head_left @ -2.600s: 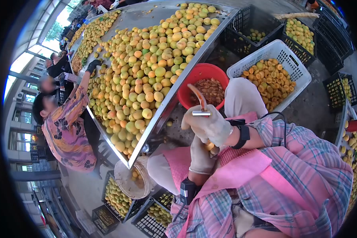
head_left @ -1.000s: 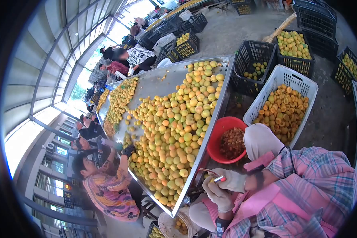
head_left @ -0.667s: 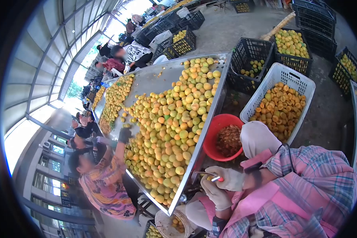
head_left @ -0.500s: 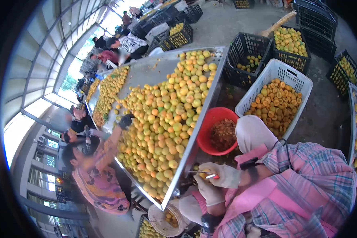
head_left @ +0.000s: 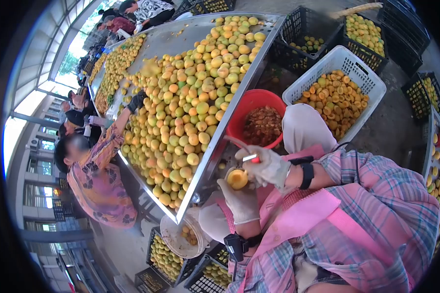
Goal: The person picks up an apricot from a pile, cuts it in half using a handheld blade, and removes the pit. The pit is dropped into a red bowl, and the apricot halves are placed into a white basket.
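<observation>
The halved fruit (head_left: 237,179) is lying in the left hand (head_left: 242,201), its hollow cut face showing; the gloved fingers are curling round it. The right hand (head_left: 266,168), also gloved, is closing about a red-handled knife (head_left: 252,158), just beside the fruit. Some free space is separating both hands from the metal rim of the table (head_left: 195,29), while the red basin (head_left: 233,115) is standing close beyond the knife. The blade is blurring, and whether the right fingertips are touching the fruit cannot be told. The basin's brown contents are possibly fruit stones. Crates at the far right are being cut off by the dark lens border. Whole fruit (head_left: 190,122) is covering much of the table, leaving bare metal at its far side. A white crate (head_left: 349,54) is holding fruit halves; a white bucket (head_left: 168,244) is standing below the table's corner. Across it, a co-worker (head_left: 102,190) is reaching into the pile under a high roof.
</observation>
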Demonstrator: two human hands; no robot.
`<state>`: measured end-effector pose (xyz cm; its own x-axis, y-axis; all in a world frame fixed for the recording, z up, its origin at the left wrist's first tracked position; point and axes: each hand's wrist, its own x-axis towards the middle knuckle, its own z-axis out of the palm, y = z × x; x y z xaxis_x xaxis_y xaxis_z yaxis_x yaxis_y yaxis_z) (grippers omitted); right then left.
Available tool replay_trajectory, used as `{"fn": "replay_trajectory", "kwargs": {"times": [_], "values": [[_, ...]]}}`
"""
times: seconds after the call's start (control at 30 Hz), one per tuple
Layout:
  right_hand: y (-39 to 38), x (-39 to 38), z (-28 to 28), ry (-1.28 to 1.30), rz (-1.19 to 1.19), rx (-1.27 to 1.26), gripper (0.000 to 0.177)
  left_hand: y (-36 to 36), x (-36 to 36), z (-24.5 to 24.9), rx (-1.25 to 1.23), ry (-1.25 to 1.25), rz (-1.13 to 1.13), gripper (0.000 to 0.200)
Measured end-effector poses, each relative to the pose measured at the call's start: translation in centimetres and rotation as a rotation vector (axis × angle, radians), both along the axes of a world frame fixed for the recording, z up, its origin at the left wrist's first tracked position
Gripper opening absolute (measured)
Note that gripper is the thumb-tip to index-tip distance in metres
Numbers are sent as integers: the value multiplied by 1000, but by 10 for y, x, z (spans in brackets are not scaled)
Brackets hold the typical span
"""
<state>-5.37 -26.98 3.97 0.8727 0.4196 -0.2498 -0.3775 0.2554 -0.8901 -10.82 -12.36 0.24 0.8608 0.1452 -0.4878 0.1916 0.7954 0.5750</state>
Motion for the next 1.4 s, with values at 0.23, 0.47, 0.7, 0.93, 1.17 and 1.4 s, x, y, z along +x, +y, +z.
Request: {"fn": "replay_trajectory", "kwargs": {"times": [0.23,0.47,0.7,0.93,1.17,1.4], "values": [[-15,48,0,-128,-81,-364,47,-6,4,3,97,-58,-61,45],[-9,36,-29,-403,207,-601,41,-21,2,24,364,-92,-252,51],[-27,35,-25,-444,255,-677,38,-33,7,27,415,-115,-345,50],[-58,30,-9,-445,212,-746,37,-42,12,25,312,-256,-477,54],[-148,65,15,-280,-198,-882,37,-30,21,25,175,-164,-450,49],[-232,87,3,-437,-499,-1284,29,7,45,12,83,-156,-335,43]]}}
